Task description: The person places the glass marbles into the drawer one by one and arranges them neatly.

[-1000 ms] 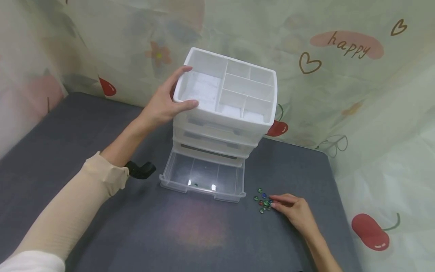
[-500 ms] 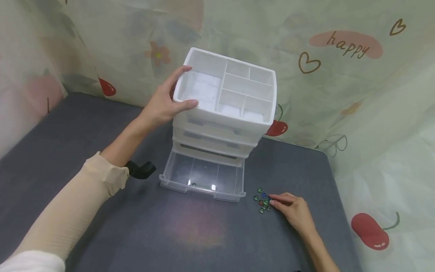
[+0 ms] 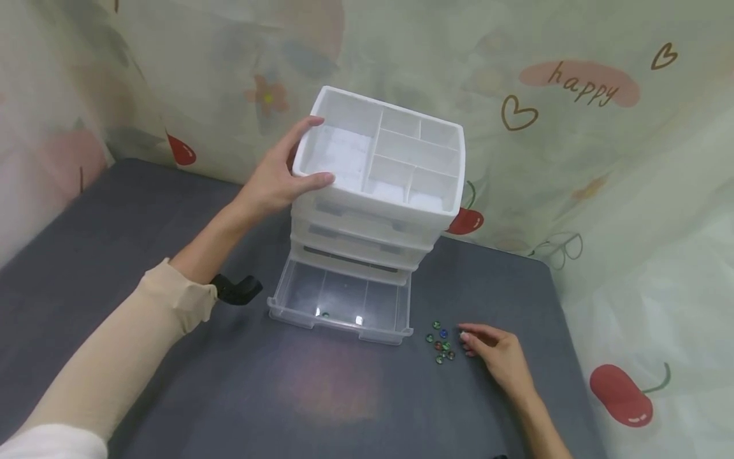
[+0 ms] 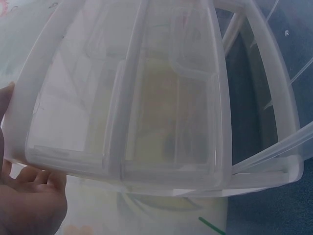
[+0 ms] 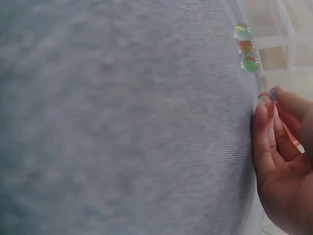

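Observation:
A white plastic drawer unit [image 3: 367, 223] stands on the dark table, its top split into compartments and its clear bottom drawer [image 3: 338, 296] pulled out. Its top left edge is held by my left hand [image 3: 278, 172], thumb on the front rim and fingers behind. In the left wrist view that hand [image 4: 34, 196] is partly cut off beside the unit. To the right of the drawer lies a loose group of glass marbles [image 3: 446, 346], green, blue and reddish. Just right of them my right hand [image 3: 501, 357] pinches a marble; a blue bit of the marble [image 5: 273, 94] shows between thumb and fingers.
One green marble [image 3: 325, 314] lies inside the open drawer near its front. The table [image 3: 229, 389] has a dark grey cover. A patterned curtain [image 3: 401, 44] hangs behind and to the right. A black strap piece [image 3: 237, 290] juts from the left wrist.
My right hand has drawn slightly right, away from the group, taking the marble it pinches. The left hand keeps its hold on the unit. The head view has tilted up slightly.

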A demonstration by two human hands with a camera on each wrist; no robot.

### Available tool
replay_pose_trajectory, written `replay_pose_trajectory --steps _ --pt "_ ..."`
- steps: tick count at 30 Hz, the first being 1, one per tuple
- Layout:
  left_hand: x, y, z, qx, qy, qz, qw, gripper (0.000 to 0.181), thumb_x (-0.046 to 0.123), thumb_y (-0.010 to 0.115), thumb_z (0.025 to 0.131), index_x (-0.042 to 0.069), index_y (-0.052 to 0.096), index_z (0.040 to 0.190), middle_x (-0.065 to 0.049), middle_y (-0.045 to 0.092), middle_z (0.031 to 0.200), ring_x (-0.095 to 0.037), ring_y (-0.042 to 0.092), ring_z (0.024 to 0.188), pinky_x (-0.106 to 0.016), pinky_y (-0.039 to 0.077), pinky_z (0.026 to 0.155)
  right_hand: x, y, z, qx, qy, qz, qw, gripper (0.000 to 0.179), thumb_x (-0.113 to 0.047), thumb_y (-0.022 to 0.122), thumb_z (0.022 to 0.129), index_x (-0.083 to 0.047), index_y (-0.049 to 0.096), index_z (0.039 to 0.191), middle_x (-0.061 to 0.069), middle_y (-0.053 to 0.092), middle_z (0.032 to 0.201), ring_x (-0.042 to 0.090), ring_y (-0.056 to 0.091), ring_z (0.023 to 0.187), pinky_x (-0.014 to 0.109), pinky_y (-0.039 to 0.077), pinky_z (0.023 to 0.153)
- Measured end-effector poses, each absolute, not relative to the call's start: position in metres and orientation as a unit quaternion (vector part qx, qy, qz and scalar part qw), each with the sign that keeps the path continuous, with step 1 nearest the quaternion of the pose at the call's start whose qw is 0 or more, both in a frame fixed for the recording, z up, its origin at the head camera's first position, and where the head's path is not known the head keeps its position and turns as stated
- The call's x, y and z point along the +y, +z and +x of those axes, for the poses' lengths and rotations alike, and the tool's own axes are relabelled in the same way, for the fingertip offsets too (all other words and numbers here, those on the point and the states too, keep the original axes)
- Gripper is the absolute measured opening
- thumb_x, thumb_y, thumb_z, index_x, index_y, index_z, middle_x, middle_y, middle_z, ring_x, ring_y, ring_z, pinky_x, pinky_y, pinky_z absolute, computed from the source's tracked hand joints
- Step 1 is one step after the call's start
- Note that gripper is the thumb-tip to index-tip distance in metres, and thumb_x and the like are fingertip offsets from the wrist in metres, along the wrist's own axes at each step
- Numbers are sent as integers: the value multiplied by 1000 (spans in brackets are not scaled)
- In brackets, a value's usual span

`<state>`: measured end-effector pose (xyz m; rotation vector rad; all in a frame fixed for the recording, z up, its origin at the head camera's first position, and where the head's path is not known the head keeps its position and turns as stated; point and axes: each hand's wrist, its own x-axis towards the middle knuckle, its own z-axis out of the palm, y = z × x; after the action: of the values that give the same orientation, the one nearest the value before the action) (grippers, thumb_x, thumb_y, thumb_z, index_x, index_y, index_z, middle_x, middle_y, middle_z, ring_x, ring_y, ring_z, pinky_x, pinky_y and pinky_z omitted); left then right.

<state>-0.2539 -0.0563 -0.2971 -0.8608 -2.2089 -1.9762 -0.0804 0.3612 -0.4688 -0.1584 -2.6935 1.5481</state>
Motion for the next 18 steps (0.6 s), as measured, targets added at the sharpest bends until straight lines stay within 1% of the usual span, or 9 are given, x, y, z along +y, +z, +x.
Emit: replay_pose_trajectory --steps 3,8,10,14,15,18 --pt "-56 -298 -254 -714 -642 -279 25 75 10 71 78 15 30 140 -8 34 134 -28 46 103 -26 45 70 356 -460 -80 -857 514 -47 12 26 -15 68 81 0 67 102 16 67 90 26 64 71 33 51 61" --pt "-56 -298 -254 -707 -649 -279 25 74 9 71 78 14 30 140 -11 35 133 -29 46 103 -26 45 72 343 -437 -81 -858 512 -38 7 27 -11 67 82 6 65 103 22 65 92 31 64 74 35 51 64" --pt "-56 -299 -254 -703 -654 -277 22 75 8 71 78 14 30 140 -12 36 132 -29 46 103 -26 45 72 344 -439 -83 -861 507 -33 10 27 -14 67 82 3 66 103 19 66 91 29 64 73 34 51 64" --pt "-56 -301 -256 -693 -665 -279 16 74 8 71 78 16 31 140 -15 35 132 -29 45 102 -26 45 71 350 -449 -91 -866 499 -23 21 29 -22 68 81 -2 67 103 12 68 88 24 65 72 31 51 64" --pt "-56 -300 -255 -692 -665 -281 17 74 7 70 78 16 31 140 -14 35 132 -29 45 103 -26 45 71 350 -451 -93 -868 495 -23 24 30 -24 68 81 -3 67 102 10 68 88 22 65 72 30 51 64" --pt "-55 -300 -255 -691 -664 -284 20 72 6 68 79 14 30 140 -16 36 131 -29 45 103 -26 45 71 345 -449 -96 -869 493 -19 30 31 -26 68 81 -4 67 103 9 68 89 22 65 72 29 51 64"
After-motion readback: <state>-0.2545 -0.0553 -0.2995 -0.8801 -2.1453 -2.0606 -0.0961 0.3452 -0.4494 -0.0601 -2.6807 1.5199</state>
